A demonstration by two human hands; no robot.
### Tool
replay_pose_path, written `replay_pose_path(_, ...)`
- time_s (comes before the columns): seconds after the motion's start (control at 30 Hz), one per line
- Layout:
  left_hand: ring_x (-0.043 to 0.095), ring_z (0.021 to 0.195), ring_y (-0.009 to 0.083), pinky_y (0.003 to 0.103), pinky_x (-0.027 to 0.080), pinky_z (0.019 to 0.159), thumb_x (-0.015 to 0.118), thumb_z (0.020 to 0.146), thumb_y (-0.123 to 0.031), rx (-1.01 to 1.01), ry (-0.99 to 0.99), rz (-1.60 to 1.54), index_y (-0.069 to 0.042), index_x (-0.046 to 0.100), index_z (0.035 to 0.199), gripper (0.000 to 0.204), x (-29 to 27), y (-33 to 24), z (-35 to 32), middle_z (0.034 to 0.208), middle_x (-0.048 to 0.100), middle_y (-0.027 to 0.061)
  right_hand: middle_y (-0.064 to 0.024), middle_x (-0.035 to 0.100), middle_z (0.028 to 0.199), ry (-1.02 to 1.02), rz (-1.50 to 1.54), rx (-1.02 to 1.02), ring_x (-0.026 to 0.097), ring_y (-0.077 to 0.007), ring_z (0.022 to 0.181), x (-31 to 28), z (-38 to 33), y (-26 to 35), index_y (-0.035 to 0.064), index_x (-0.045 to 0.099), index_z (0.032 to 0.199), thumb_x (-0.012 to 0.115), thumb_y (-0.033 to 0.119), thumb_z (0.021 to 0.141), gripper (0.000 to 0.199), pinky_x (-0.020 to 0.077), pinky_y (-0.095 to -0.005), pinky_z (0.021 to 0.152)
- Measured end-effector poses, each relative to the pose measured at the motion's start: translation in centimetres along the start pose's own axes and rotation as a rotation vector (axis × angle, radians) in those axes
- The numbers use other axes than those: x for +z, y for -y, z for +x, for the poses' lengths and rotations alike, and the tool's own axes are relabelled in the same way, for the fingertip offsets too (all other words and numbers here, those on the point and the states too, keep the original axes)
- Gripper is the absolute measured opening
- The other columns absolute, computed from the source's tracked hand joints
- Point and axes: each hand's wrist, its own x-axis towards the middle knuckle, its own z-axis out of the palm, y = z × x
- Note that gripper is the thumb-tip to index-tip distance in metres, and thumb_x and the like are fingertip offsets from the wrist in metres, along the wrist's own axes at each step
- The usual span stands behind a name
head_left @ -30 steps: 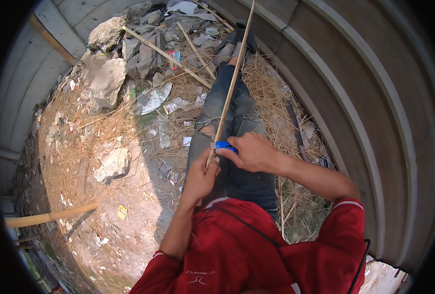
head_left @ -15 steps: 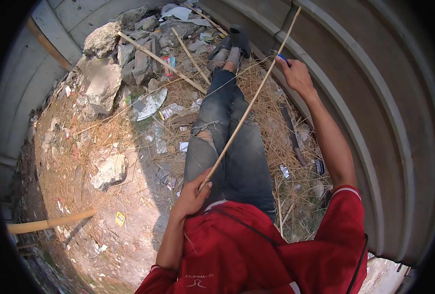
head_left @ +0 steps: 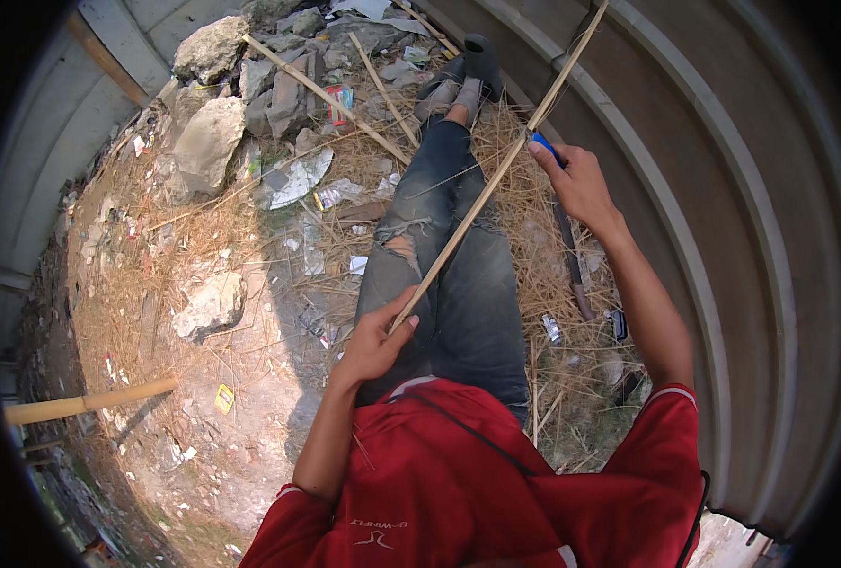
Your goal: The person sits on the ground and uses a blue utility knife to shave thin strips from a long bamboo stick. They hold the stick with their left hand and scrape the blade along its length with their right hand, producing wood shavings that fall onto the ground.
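A long thin bamboo stick (head_left: 482, 199) runs diagonally from my lap up to the top right. My left hand (head_left: 375, 341) grips its near end above my thigh. My right hand (head_left: 579, 180) is stretched out along the stick, closed on a small blue-handled tool (head_left: 543, 144) pressed against the stick. I sit on straw with my legs in torn blue jeans (head_left: 439, 256) stretched forward and grey shoes (head_left: 458, 80) at the far end.
A corrugated metal wall (head_left: 723, 237) curves along the right. Rocks (head_left: 207, 142), rubble, more sticks (head_left: 321, 93) and litter lie ahead and left. A dark long tool (head_left: 572, 256) rests on the straw at right. A thick bamboo pole (head_left: 89, 402) lies at left.
My right hand slid with the blue tool from near my left hand far up the stick, which now tilts more to the right. My left hand stayed at the near end.
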Motion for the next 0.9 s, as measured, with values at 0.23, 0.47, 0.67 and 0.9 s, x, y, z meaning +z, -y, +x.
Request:
replay_pose_path(0.23, 0.058, 0.075, 0.0083, 0.027, 0.048, 0.067, 0.061, 0.101, -0.011, 0.05, -0.132, 0.014, -0.003, 0.051, 0.15, 0.051, 1.3, -0.7, 3.2, 0.1, 0.072, 0.0113, -0.0256, 0.068, 0.072, 0.356, -0.009, -0.217, 0.069, -0.046, 0.076, 7.5, -9.6, 7.6, 0.0012, 0.072, 0.086, 0.058, 0.054, 0.099, 0.057, 0.0536, -0.0542, 0.069)
replay_pose_path(0.47, 0.065, 0.062, 0.0189, 0.035, 0.051, 0.065, 0.058, 0.096, -0.013, 0.041, -0.257, 0.358, -0.01, 0.054, 0.149, 0.052, 1.5, -1.7, 2.7, 0.1, 0.07, 0.0289, -0.0263, 0.066, 0.07, 0.256, -0.074, -0.248, 0.067, -0.0488, 0.075, 10.4, -9.3, 6.6, 0.0005, 0.069, 0.086, 0.057, 0.056, 0.1, 0.059, 0.0526, -0.0563, 0.07)
replay_pose_path(0.67, 0.073, 0.082, 0.0274, 0.033, 0.054, 0.08, 0.058, 0.096, -0.01, -0.033, -0.118, 0.316, -0.005, 0.053, 0.148, 0.053, 3.3, -1.2, -0.9, 0.117, 0.069, 0.0301, -0.027, 0.063, 0.069, -0.063, 0.053, 0.228, 0.065, -0.0467, 0.073, 6.0, 1.6, -3.5, -0.0055, 0.07, 0.082, 0.051, 0.06, 0.101, 0.071, 0.0468, -0.0533, 0.07)
replay_pose_path(0.9, 0.069, 0.1, 0.0187, 0.029, 0.052, 0.089, 0.059, 0.099, -0.008, 0.051, -0.191, 0.15, 0.003, 0.054, 0.145, 0.048, 2.6, 0.7, 0.2, 0.127, 0.07, 0.0232, -0.0234, 0.058, 0.064, 0.184, 0.15, -0.138, 0.058, -0.0419, 0.06, 9.9, -5.8, 2.3, -0.0046, 0.068, 0.085, 0.055, 0.051, 0.102, 0.059, 0.0446, -0.0497, 0.062)
